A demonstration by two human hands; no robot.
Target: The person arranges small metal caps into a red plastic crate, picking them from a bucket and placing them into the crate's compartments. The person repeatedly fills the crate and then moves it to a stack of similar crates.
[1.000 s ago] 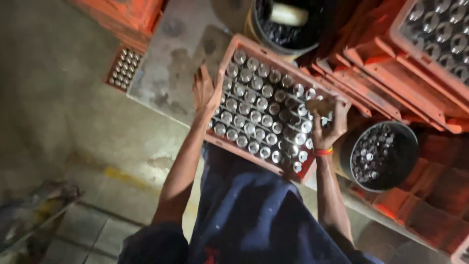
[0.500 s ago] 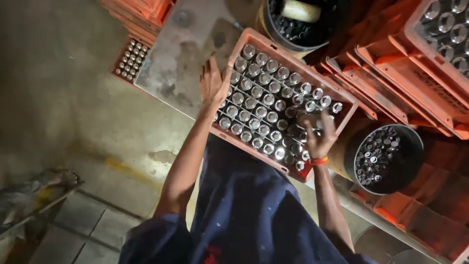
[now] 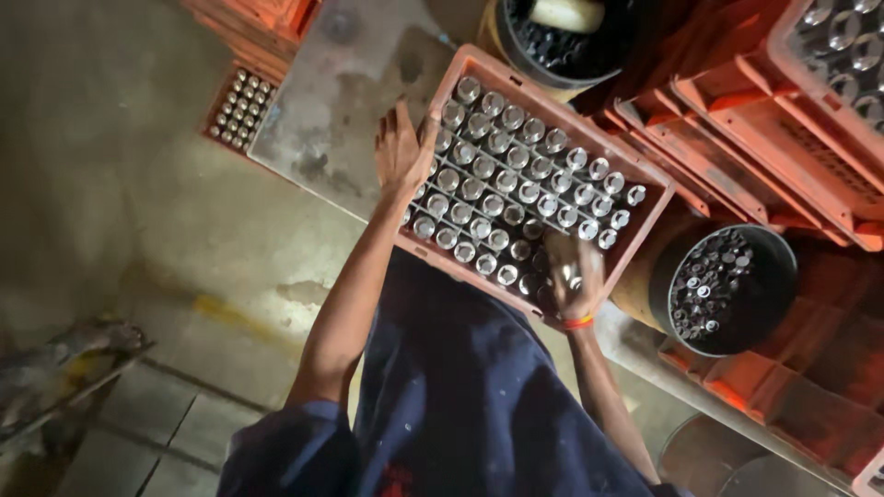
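Dim workshop, stained concrete floor [image 3: 110,184], grey metal bench [image 3: 341,110]. Orange crate [image 3: 645,241] sits on the bench, its cells packed with small shiny cylindrical parts [image 3: 516,184]. Left hand [image 3: 401,152] rests flat on the crate's left rim, fingers spread apart, steadying it. Right hand [image 3: 573,276] is over the near right corner, fingers curled down among the parts; can't tell if they pinch one, blurred. Black bucket [image 3: 727,285] of similar parts stands just right of the crate. Best handled by bracing the rim and seating parts upright, one per cell.
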